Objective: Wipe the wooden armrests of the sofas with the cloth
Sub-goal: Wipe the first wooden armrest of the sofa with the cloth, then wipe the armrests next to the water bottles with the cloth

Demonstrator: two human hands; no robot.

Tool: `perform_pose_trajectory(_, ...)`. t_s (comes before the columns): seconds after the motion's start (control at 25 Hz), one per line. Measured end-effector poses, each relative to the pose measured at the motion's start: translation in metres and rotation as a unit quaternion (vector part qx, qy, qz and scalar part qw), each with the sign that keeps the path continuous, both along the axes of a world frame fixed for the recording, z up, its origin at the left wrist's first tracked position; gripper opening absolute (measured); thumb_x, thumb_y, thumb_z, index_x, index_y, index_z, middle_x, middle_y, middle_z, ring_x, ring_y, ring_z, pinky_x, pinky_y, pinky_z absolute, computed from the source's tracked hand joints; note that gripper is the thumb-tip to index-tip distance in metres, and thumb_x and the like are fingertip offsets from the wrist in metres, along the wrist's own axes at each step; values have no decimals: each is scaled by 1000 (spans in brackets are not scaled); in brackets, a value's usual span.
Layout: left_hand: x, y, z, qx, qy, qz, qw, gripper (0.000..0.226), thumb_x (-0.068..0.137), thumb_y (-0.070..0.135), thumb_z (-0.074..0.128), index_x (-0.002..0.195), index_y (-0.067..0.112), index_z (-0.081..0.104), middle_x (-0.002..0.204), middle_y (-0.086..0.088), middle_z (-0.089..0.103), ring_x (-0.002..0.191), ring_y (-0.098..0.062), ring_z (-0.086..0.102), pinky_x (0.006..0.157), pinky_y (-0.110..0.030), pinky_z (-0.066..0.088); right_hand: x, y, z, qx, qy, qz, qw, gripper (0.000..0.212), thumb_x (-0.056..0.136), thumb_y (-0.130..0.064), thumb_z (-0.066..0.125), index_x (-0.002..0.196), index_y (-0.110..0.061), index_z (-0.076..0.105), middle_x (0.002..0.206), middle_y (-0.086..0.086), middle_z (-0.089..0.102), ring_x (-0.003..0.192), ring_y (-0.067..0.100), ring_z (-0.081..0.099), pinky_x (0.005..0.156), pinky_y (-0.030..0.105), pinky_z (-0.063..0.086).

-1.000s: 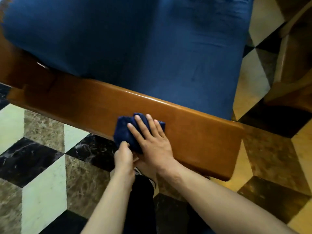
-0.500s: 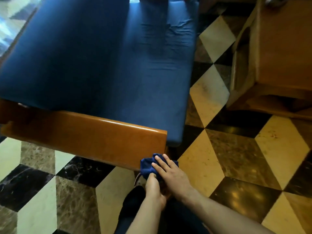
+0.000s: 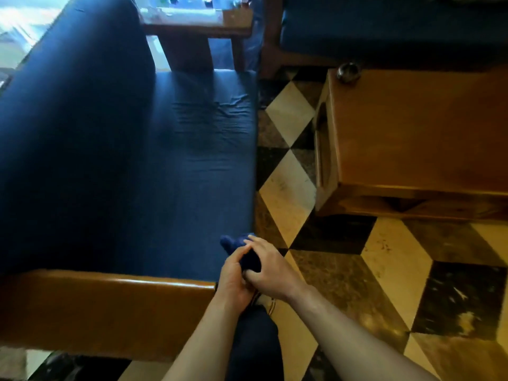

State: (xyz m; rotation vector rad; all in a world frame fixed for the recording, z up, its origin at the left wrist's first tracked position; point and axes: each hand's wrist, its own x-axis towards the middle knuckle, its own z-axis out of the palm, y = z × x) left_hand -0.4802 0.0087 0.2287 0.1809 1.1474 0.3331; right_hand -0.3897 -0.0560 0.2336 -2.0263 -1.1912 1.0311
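Observation:
A dark blue cloth (image 3: 243,253) is bunched between both hands just past the front end of the near wooden armrest (image 3: 110,306). My left hand (image 3: 233,279) grips the cloth from below and the left. Over its right side folds my right hand (image 3: 270,273), fingers curled on it. The cloth is off the armrest, held above the corner of the blue seat cushion (image 3: 192,166). A second wooden armrest (image 3: 192,31) shows at the far end of the sofa.
A low wooden table (image 3: 412,138) stands to the right, with a small round metal object (image 3: 348,71) on its far corner. Another blue sofa with a wooden frame (image 3: 272,45) sits at the top right. The floor (image 3: 357,270) is a cube-pattern marble.
The cloth left the armrest top, slid off its front end, and is now lifted and gathered in both hands. The view has swung up along the sofa.

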Motion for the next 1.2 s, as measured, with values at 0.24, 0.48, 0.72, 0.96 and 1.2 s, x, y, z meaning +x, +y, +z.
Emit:
perform_pose_trajectory(0.24, 88, 112, -4, 78, -32, -80, 993, 48, 81, 15, 64, 127, 0, 67, 122, -30, 69, 104, -42, 72, 74, -43, 60, 127, 122, 4, -17, 109, -98, 989, 67, 88, -39, 71, 147, -17, 47, 141, -9, 48, 130, 8, 48, 110, 28, 41)
perform_pose_trajectory(0.48, 184, 244, 14, 115, -54, -130, 983, 45, 80, 5, 62, 125, 7, 68, 120, -28, 71, 110, -47, 68, 82, -53, 60, 255, 252, 23, -79, 190, -159, 966, 22, 95, -20, 68, 117, -16, 70, 113, 1, 75, 98, 10, 72, 87, 30, 61)
perform_pose_trajectory(0.72, 291, 380, 40, 182, 6, -86, 979, 43, 80, -14, 63, 122, -5, 64, 112, -33, 72, 107, -50, 68, 97, -60, 53, 369, 390, 46, -21, 113, -167, 979, 7, 94, -13, 67, 101, -12, 70, 98, 8, 75, 94, 25, 72, 84, 36, 58)
perform_pose_trajectory(0.96, 411, 540, 13, 210, 27, -48, 976, 42, 78, -7, 71, 119, 1, 64, 108, -28, 75, 98, -45, 73, 81, -56, 60, 498, 551, 16, 35, 168, -190, 967, 8, 86, -14, 72, 86, -22, 71, 84, 2, 76, 79, 22, 72, 71, 38, 60)
perform_pose_trajectory(1.2, 539, 691, -3, 235, 129, -56, 962, 40, 75, 5, 78, 112, 9, 64, 99, -19, 79, 90, -39, 77, 74, -56, 63, 631, 702, -18, 6, 209, -166, 964, 24, 79, -6, 79, 98, -19, 72, 89, -2, 76, 79, 11, 70, 64, 20, 51)
